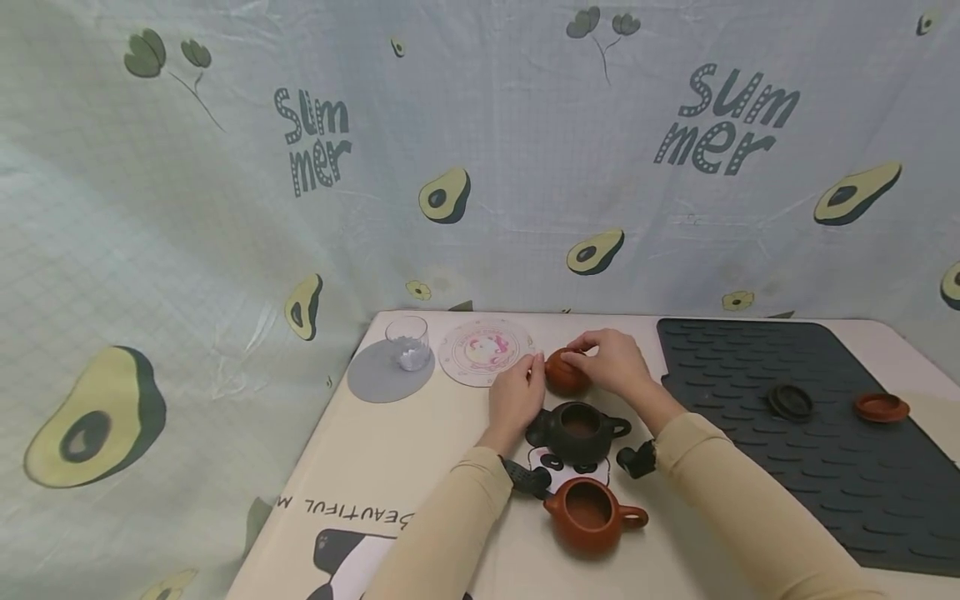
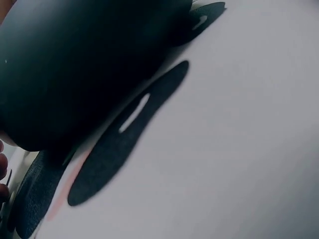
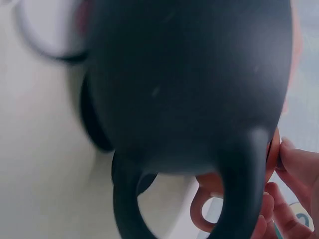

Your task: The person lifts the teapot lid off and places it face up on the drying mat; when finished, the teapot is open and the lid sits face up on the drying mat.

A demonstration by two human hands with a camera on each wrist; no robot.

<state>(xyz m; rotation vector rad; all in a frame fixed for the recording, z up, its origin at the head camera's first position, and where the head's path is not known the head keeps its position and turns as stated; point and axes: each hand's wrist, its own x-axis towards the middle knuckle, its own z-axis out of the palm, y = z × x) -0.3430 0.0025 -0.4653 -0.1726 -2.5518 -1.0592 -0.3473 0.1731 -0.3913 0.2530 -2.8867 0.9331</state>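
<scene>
Three small teapots stand in a column on the table. At the farthest, a reddish-brown teapot (image 1: 567,377), my right hand (image 1: 611,362) pinches the lid at the top with thumb and fingers. My left hand (image 1: 517,396) grips the same teapot at its left side, where the fingers cover the spout. Just nearer stands a black teapot (image 1: 581,437) without a lid, its handle to the right; it fills much of both wrist views. Nearest is an open orange-brown teapot (image 1: 588,521), between my forearms.
A dark ridged mat (image 1: 720,367) lies on the right, holding a black lid (image 1: 790,402) and a reddish lid (image 1: 882,407). At the back left, a clear glass (image 1: 408,337) stands on a grey round mat (image 1: 375,375), beside a patterned round coaster (image 1: 480,342).
</scene>
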